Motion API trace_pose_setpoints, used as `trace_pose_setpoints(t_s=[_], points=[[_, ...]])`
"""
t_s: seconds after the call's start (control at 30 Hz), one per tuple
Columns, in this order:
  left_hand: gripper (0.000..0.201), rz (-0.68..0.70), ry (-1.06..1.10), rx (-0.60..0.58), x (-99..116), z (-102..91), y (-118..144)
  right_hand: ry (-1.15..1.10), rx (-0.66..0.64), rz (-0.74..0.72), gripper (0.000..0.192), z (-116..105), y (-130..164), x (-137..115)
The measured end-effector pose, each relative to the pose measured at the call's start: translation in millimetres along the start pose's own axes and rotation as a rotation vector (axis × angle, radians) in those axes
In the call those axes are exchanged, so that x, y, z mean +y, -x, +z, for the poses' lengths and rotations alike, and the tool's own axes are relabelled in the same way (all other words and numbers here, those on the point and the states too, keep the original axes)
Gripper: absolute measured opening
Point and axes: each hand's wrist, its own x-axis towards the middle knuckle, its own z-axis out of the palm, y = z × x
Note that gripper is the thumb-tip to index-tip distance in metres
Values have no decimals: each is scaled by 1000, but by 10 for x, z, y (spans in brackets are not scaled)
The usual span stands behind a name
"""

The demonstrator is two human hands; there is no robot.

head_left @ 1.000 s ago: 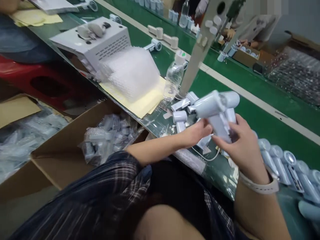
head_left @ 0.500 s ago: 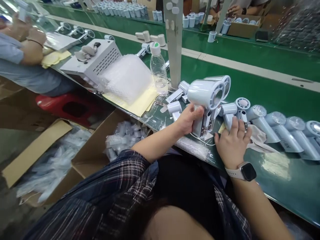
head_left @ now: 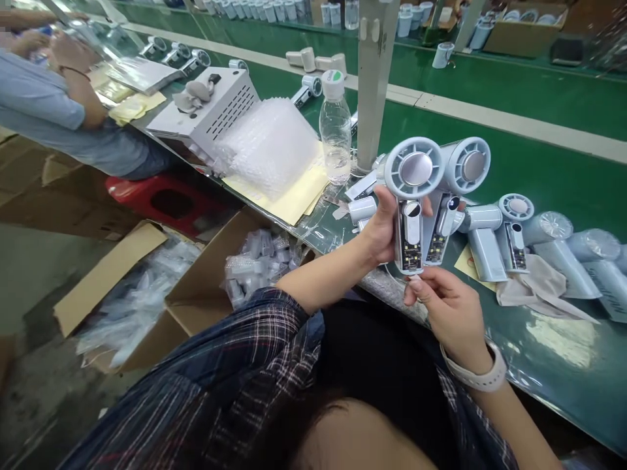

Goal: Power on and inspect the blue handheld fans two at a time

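left hand (head_left: 379,228): fingers clamped round the handles of two pale blue fans (head_left: 415,196), upright | right hand (head_left: 443,307): fingers curled together, fingertips touching the fan handles' bottom end | more fans (head_left: 494,228) lie just beyond the fingers on the green belt (head_left: 539,170)

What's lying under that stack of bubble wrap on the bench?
Under the bubble wrap lie yellow paper sheets, their edge sticking out toward the water bottle. How many sheets there are, and anything else beneath, is covered by the wrap.
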Motion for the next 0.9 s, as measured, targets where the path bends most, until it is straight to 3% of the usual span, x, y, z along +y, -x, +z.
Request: trace_pose_setpoints(t_s=[0.1, 0.23, 0.37, 0.47, 0.63, 0.9], points=[[98, 46, 170, -64, -67, 3, -13, -77, 138, -44, 24, 134, 51, 60], [95, 81, 224, 8, -113, 20, 12, -219, 154, -34, 34, 249, 82, 68], [93, 55, 324, -11, -19, 23, 44, 35, 62, -162, 30, 174, 52, 41], [89, -27, 495, 21, 112, 33, 69, 171, 119, -262, 28, 106, 48, 58], [91, -112, 561, -19, 186, 72, 107, -83, 203, -87, 24, 152, 78, 102], [93, -65, 352, 7, -35, 45, 144, -465, 202, 3, 25, 343, 117, 111]])
